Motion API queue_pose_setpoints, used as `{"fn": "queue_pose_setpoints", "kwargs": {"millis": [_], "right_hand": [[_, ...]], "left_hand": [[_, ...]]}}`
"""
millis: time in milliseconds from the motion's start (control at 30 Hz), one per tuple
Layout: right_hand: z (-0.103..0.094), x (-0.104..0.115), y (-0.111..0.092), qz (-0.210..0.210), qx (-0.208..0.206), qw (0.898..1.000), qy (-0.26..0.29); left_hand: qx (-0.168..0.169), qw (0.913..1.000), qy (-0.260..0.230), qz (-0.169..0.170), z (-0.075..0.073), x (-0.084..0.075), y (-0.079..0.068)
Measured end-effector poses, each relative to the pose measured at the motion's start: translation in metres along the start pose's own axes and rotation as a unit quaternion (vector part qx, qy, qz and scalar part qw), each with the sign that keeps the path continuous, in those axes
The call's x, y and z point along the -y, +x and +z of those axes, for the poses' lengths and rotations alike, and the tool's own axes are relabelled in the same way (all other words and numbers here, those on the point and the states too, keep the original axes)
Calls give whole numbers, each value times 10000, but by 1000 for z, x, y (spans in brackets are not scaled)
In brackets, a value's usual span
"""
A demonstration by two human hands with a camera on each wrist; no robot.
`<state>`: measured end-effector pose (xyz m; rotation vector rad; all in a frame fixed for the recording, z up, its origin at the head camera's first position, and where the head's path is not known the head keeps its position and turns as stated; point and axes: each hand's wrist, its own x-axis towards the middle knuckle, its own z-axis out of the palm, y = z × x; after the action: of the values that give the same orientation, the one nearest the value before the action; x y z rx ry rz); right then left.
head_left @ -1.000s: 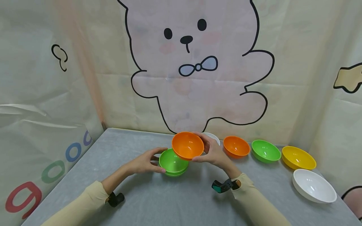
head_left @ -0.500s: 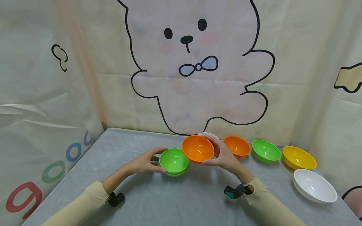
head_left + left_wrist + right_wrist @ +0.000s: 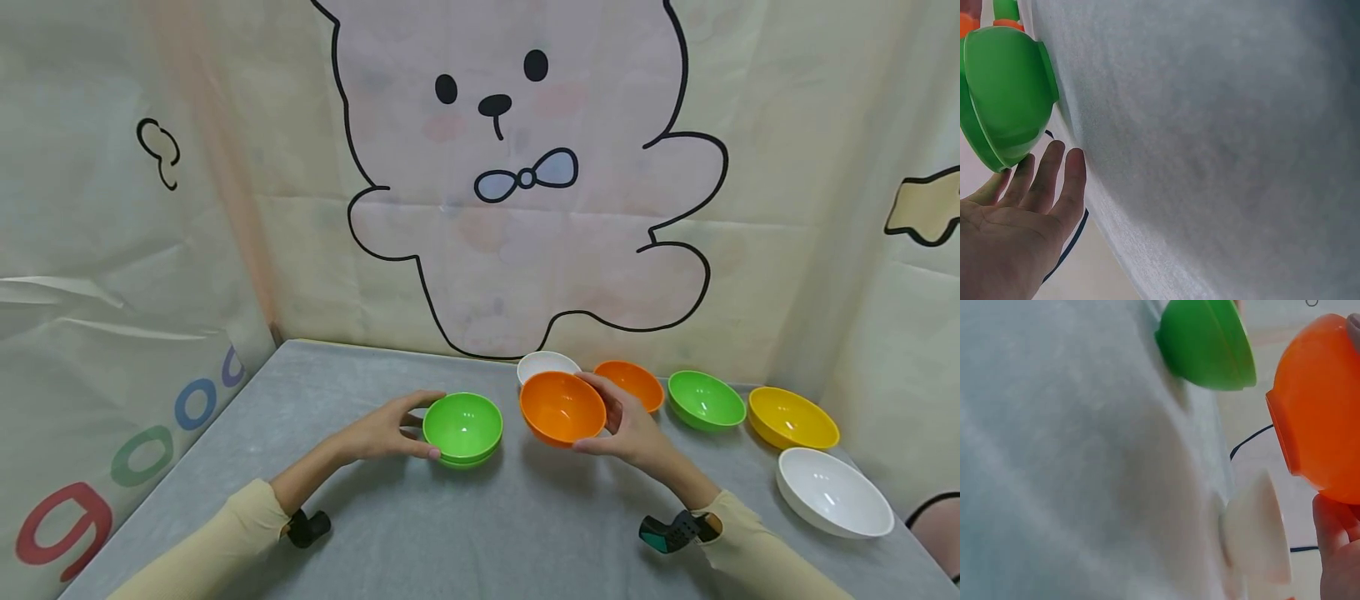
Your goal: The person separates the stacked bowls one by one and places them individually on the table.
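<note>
In the head view my left hand [image 3: 390,429] holds the left side of a green bowl [image 3: 462,427] standing upright on the grey table, thumb in front and fingers behind. The left wrist view has the fingertips [image 3: 1055,147] spread below the green bowl [image 3: 1010,94], one right at its rim. My right hand [image 3: 626,421] grips an orange bowl [image 3: 562,408] by its right side, mouth tipped toward me. That orange bowl [image 3: 1322,406] hangs above the table in the right wrist view, its foot showing. Behind it, a white bowl [image 3: 546,365] is partly hidden.
Along the back right stand another orange bowl [image 3: 632,385], a green bowl [image 3: 707,401] and a yellow bowl [image 3: 792,418]. A larger white bowl [image 3: 834,493] sits near the right edge of the table [image 3: 450,533]. Printed cloth [image 3: 525,250] hangs behind and at both sides.
My right hand has carried the orange bowl rightward and slightly lower, from over the green bowl to beside it. The small white bowl shows more. My left hand stays in place.
</note>
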<state>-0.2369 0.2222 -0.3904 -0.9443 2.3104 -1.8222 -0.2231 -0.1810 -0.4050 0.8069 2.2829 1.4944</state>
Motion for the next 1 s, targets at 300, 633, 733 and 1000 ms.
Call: {"fn": "queue_pose_setpoints", "kwargs": {"millis": [300, 633, 733, 1000], "right_hand": [[-15, -8, -29, 185, -318, 9986, -375], [-29, -8, -58, 503, -838, 9903, -992], [-32, -8, -66, 564, -983, 9878, -1066], [-42, -8, -85, 953, -1275, 9801, -1183]], "left_hand": [[31, 10000, 27, 0, 0, 2, 0], [-2, 10000, 46, -74, 0, 0, 0], [4, 10000, 47, -78, 0, 0, 1], [17, 10000, 45, -65, 0, 0, 1]]}}
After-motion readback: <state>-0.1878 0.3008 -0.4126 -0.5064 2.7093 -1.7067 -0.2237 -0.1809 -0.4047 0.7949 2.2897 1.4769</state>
